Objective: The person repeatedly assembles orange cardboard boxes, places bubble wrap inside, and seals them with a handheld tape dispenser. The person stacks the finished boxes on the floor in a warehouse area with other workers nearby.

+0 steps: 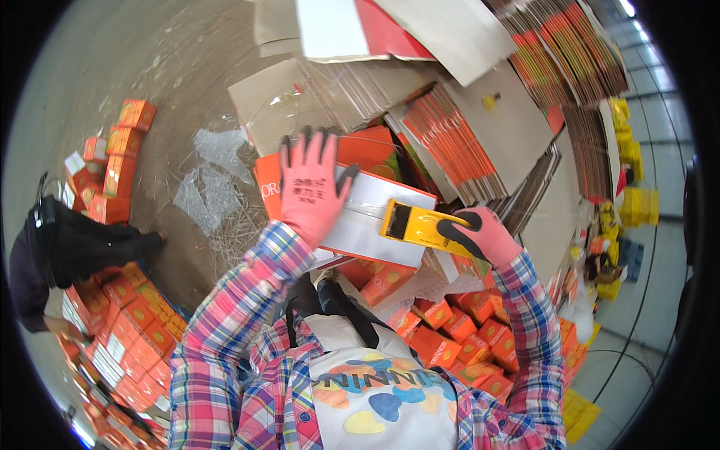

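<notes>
A carton [388, 194] lies before me with its white panel up and orange edges. My left hand [312, 194], in a pink glove with dark fingertips, is flat on the carton's left end with its fingers spread. My right hand [486, 233], gloved alike, grips a yellow hand tool [424, 225] that looks like a tape dispenser. The tool's wide, dark-slotted head is over the white panel. A shiny clear strip, seemingly tape, crosses the panel between my hands. Whether the head touches the carton, I cannot tell.
Flattened cardboard cartons [450, 138] are stacked beyond my hands. Orange boxes [467, 340] are piled at lower right, more [135, 326] at lower left. Bubble wrap [211, 174] lies on the floor. A person in dark clothes [67, 242] bends at left; yellow crates [638, 205] stand far right.
</notes>
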The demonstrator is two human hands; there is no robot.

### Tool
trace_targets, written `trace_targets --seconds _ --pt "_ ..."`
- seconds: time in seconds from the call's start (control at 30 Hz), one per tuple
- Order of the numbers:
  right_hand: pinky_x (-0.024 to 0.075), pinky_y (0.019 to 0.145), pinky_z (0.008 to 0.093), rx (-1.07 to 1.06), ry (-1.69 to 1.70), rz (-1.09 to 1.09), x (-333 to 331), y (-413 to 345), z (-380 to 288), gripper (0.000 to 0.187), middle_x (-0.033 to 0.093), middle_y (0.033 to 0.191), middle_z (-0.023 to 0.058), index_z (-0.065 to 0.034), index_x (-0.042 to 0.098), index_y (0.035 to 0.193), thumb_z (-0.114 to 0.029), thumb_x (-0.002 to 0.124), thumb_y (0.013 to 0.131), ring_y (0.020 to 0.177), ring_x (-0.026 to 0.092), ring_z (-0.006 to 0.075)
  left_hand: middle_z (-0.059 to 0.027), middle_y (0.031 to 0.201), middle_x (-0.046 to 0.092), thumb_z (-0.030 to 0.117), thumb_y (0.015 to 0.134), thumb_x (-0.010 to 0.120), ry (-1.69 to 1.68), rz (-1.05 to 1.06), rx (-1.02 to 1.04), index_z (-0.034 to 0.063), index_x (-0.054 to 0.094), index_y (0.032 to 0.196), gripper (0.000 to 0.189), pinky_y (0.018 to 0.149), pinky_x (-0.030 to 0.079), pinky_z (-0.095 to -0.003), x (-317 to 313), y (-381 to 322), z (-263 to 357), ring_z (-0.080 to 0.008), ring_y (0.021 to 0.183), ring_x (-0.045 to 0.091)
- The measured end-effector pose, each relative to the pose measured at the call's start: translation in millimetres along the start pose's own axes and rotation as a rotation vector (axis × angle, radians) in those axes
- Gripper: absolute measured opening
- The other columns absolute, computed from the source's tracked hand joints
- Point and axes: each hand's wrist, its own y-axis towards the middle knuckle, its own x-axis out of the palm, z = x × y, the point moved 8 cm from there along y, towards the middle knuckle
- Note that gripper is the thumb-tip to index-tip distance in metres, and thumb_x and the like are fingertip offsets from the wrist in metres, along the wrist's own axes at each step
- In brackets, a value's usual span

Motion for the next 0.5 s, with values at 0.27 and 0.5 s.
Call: trace_targets --seconds 0.27,0.5 --pt "0.0531 0.084 0.0383 -0.087 -0.142 0.177 -14.6 -29.5 17.4 0.052 0.069 0.101 0.0162 -0.0029 0.07 0.106 -0.047 0.077 0.08 0.094 0.067 0.031 -0.0163 0.148 0.043 0.047 0.085 0.066 0.078 -0.131 0.131 0.0131 0.045 0.145 0.072 0.12 0.015 -0.0564 45.2 2.0 47.4 -0.0359 0.143 0.031" --pt "0.0535 0.083 0.0346 0.081 0.232 0.038 8.1 -24.9 154.8 0.045 0.071 0.1 0.0141 -0.0043 0.07 0.108 -0.041 0.078 0.083 0.091 0.068 0.025 -0.0161 0.147 0.044 0.042 0.089 0.066 0.188 -0.137 0.165 0.0127 0.045 0.145 0.067 0.12 0.014 -0.056 44.8 7.5 43.8 -0.0362 0.143 0.031"
